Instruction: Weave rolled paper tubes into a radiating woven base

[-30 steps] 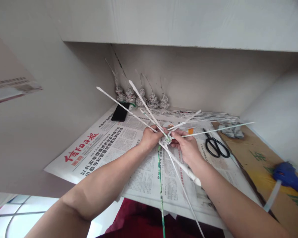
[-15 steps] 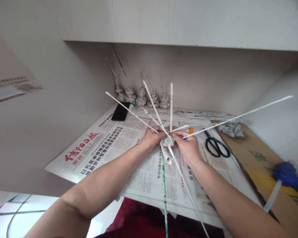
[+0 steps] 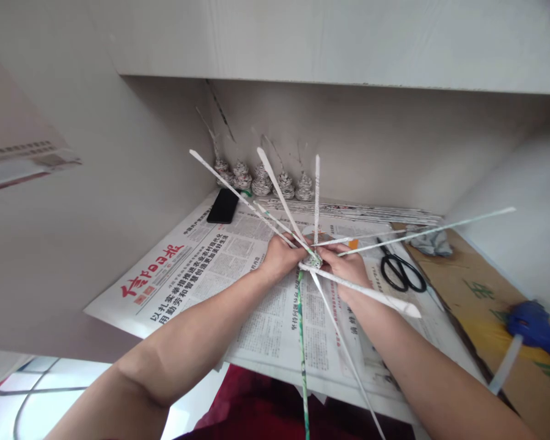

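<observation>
Hands meet at the middle of the view, over the newspaper [image 3: 201,269] that covers the tabletop [image 3: 467,287]. The left hand [image 3: 279,256] and the right hand [image 3: 346,269] both pinch a small woven hub [image 3: 312,261] between their fingertips, fingers closed tight about it. From the hub paper rods [image 3: 282,198] fan out like spokes: several rise up and back to the left, one stands nearly upright, one long one reaches far right, and a thicker one lies across the right wrist. A green rod [image 3: 302,342] and a white one run down toward the near edge.

Just right of the right hand lie black scissors [image 3: 401,272] on the newspaper. Beyond them sits a crumpled rag [image 3: 433,241], and near the right edge a blue glue gun [image 3: 534,327] rests on cardboard [image 3: 481,299]. Behind the hands a bundle of rods [image 3: 371,212] lies flat along the wall. At the back stands a row of small woven cones [image 3: 261,180], with a black phone [image 3: 222,205] just beside them on the left.
</observation>
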`<state>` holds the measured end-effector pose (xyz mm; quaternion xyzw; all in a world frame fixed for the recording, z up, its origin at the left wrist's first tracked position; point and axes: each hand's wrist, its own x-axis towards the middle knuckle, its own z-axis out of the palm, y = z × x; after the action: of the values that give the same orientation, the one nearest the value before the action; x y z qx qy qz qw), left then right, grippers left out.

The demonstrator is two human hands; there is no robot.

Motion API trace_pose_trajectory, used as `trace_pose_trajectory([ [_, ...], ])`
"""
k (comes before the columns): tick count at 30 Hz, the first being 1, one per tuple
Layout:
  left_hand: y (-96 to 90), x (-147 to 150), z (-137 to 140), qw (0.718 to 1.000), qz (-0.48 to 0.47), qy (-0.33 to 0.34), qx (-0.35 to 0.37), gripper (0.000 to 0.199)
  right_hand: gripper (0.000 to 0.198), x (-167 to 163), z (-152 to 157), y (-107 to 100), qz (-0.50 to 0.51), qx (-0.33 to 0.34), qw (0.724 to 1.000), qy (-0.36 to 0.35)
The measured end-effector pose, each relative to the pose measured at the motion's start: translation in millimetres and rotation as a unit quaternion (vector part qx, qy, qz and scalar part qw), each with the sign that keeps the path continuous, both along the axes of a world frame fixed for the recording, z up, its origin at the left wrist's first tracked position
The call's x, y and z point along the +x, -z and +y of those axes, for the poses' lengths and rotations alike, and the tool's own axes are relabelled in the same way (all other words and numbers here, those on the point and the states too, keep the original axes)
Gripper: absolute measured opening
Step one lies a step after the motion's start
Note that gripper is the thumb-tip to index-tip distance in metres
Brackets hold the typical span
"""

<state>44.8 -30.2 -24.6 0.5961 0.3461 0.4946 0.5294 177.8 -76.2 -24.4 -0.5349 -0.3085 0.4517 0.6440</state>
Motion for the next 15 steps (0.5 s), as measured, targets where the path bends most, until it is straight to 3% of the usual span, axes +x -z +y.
trace_pose_trajectory([
  [4,3.2,0,1,1.0,0.005,-0.002,0.021,0.012,0.026,0,-3,-10,0.068,-0.053,0.996,-0.037],
  [8,4.2,0,0,1.0,-0.005,0.008,0.015,0.012,0.014,-1,-4,-14,0.083,-0.075,0.994,-0.017],
  [15,0.9,0,0,0.993,-0.051,0.037,-0.097,0.023,0.014,-2,-4,-10,0.054,-0.048,0.997,-0.021],
])
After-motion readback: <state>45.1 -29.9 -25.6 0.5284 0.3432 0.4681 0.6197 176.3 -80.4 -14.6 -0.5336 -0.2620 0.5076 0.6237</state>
